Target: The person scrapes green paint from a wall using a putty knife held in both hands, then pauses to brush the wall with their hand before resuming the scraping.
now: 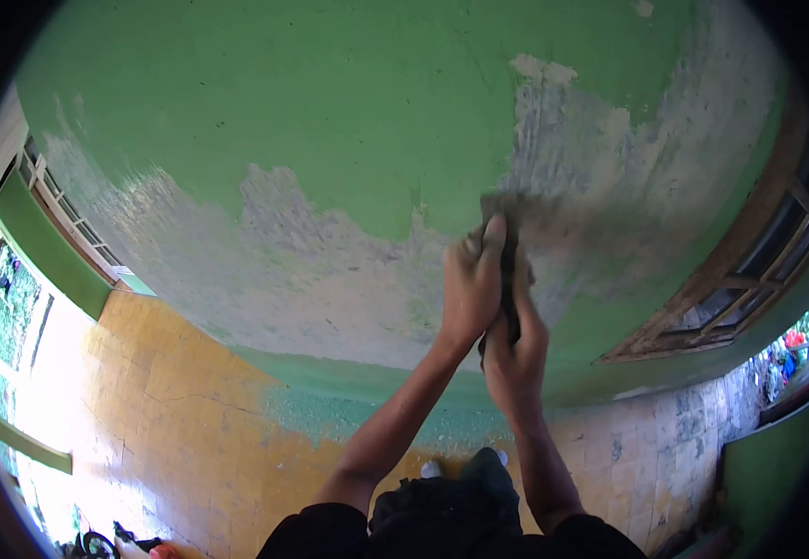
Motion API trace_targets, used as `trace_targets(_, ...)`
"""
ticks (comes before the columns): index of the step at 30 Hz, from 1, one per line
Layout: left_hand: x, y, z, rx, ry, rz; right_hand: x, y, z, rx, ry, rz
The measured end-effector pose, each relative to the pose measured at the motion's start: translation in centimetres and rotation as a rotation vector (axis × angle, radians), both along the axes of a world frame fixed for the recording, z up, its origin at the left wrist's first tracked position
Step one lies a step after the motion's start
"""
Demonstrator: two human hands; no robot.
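Both hands are raised to a green wall (330,102) with large scraped grey-white patches (330,279). My left hand (474,284) is closed around a dark scraping tool (511,279), its thumb pointing up along it. Just to the right and a little lower, my right hand (519,359) grips the same tool near its lower part. The tool's flat top end lies against the wall at the border of the green paint and a scraped patch. Its exact shape is blurred and partly hidden by the fingers.
A wooden-framed window (749,279) is at the right, another (69,219) at the far left. Below lies a tiled floor (190,401) with paint flakes near the wall. A green panel (773,466) stands at lower right; dark items (130,538) lie at lower left.
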State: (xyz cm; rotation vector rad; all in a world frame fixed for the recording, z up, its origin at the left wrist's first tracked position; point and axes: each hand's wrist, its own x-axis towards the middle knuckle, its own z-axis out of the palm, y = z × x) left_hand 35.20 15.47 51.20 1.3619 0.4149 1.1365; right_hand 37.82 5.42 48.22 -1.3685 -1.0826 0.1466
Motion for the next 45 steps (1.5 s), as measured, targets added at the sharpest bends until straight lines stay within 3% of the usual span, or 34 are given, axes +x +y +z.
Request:
trace_targets(3,-1.6,-1.6,-8.6,-0.211,0.175,0.047,-0.7,-1.7,-6.6,-0.108,-0.037,-0.007)
trace_targets(5,-3.6,-1.7,-18.6,-0.240,0.349,0.095,0.0,-4.4,-11.5,-0.407,0.072,0.076)
trace_targets(6,-5.8,-2.3,-23.8,-0.427,0.361,0.065,1.2,-5.8,-16.6,-0.387,0.035,0.033)
trace_targets(7,-8.7,-2.8,-28.7,-0.457,0.504,0.067,2.9,-7.3,-22.0,-0.361,-0.008,-0.012)
trace_targets(8,-12.4,-2.7,-37.0,-0.248,0.878,0.070,4.1,-9.6,-26.1,-0.426,-0.012,-0.108)
trace_targets(9,-16.8,-4.3,-44.0,0.214,1.141,0.187,5.8,-12.5,-30.8,-0.590,0.053,-0.180)
trace_targets(10,-22.8,-5.8,-55.6,0.336,1.533,0.011,7.7,-16.4,-37.8,-0.677,-0.006,-0.277)
trace_targets(11,-29.7,-9.1,-60.0,0.413,1.602,-0.116,8.7,-20.9,-43.4,-0.810,-0.063,-0.402)
trace_targets(12,-35.2,-13.2,-63.5,0.138,1.832,-0.345,10.0,-27.3,-49.0,-1.046,0.103,-0.299)
trace_targets(13,-40.1,-16.3,-63.0,0.337,1.825,-0.563,9.9,-32.6,-51.1,-1.296,0.188,-0.289)
trace_targets(15,-50.0,-23.2,-56.9,0.768,1.670,-0.932,8.1,-40.3,-50.7,-1.725,0.388,-0.309)
trace_targets(17,-53.1,-24.5,-56.9,0.278,1.471,-0.851,5.5,-44.7,-48.1,-1.961,0.538,-0.329)
trace_targets(19,-52.4,-28.5,-56.4,-0.462,1.815,-0.496,3.2,-46.1,-46.1,-2.034,0.605,-0.330)
trace_targets(21,-50.8,-29.5,-56.9,-0.651,1.793,-0.223,1.7,-46.5,-45.1,-2.061,0.644,-0.328)
trace_targets(22,-50.0,-29.5,-57.5,-0.737,1.770,-0.081,1.1,-46.4,-45.1,-2.060,0.644,-0.320)
trace_targets(24,-47.0,-27.3,-60.1,-0.632,1.831,-0.298,0.7,-45.1,-45.6,-2.028,0.617,-0.307)
trace_targets(25,-44.3,-26.0,-60.2,-0.759,1.731,-0.104,1.0,-44.1,-46.6,-1.991,0.580,-0.300)
trace_targets(27,-39.1,-22.0,-61.6,-0.284,1.671,-0.014,2.3,-40.7,-49.2,-1.892,0.441,-0.271)
trace_targets(28,-36.2,-19.0,-62.3,-0.197,1.619,-0.020,3.4,-38.6,-51.1,-1.816,0.292,-0.247)
trace_targets(29,-33.7,-15.8,-62.5,0.157,1.589,-0.194,5.4,-35.8,-54.6,-1.681,-0.024,-0.174)
trace_targets(30,-29.7,-12.2,-61.7,0.064,1.691,-0.285,6.8,-31.7,-55.8,-1.464,-0.153,-0.244)
trace_targets(32,-23.7,-7.5,-61.7,0.327,1.415,-0.063,8.9,-22.6,-52.1,-1.321,-0.625,0.042)
trace_targets(33,-20.5,-5.3,-60.4,0.146,1.258,0.052,7.0,-17.5,-44.5,-1.112,-0.250,-0.109)
trace_targets(34,-17.5,-3.8,-52.3,-0.222,1.027,0.048,6.4,-14.0,-40.6,-1.032,-0.228,-0.077)
trace_targets(36,-13.2,-2.0,-43.0,-0.340,0.798,0.019,3.5,-9.4,-30.0,-0.896,-0.197,-0.025)
trace_targets(38,-11.1,-1.1,-36.0,-0.506,0.473,-0.174,1.3,-7.6,-22.4,-0.649,-0.190,0.013)
trace_targets(40,-9.5,-1.2,-30.5,-0.540,0.279,-0.243,-1.1,-7.2,-15.7,-0.460,-0.084,0.011)
trace_targets(43,-7.9,-2.4,-21.1,-0.524,0.097,-0.278,-2.1,-6.4,-12.4,-0.249,-0.049,-0.113)
trace_targets(45,-6.6,-2.8,-17.0,-0.429,-0.005,-0.297,-2.2,-5.8,-9.7,-0.226,0.230,-0.036)
